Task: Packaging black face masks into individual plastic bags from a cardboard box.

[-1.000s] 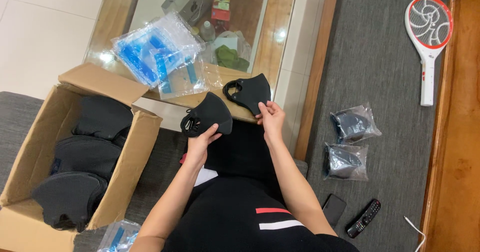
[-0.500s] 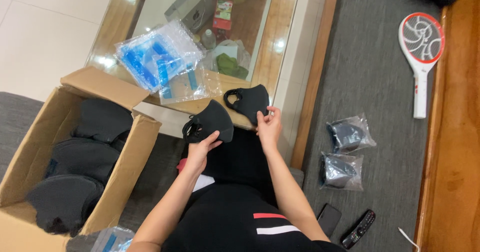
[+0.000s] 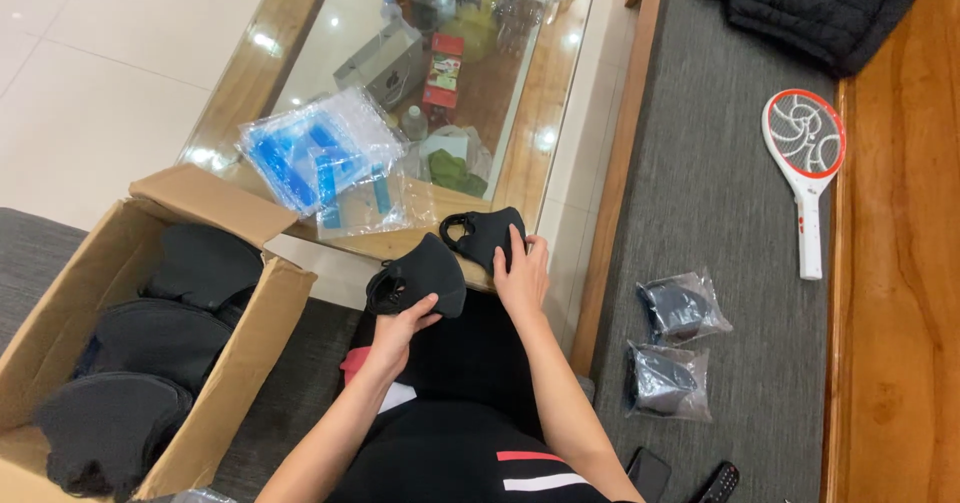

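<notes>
Masks are being sorted here: the left hand (image 3: 400,325) is closing its fingers on one black mask (image 3: 420,275), lifting it just above the near edge of the glass-topped table (image 3: 545,138), while the right hand (image 3: 520,275) is lying flat, fingers together, pressing a second black mask (image 3: 483,235) down against that same wooden edge. The two masks are sitting just beside each other, nearly touching. To the left, an open cardboard box (image 3: 215,201) is holding stacks of more black masks, and a pile of clear bags with blue print (image 3: 320,153) is resting on the near left corner of the table. On the grey mat (image 3: 720,163) to the right, two bagged masks (image 3: 675,338) are lying near each other, with a red and white racket-shaped swatter (image 3: 805,163) well apart, towards the mat's far right edge.

Judging from this, the step in hand is pairing two masks before bagging. The next move is probably calling for laying the held mask squarely on the pressed one, edges matched, and reaching for a clear bag.
</notes>
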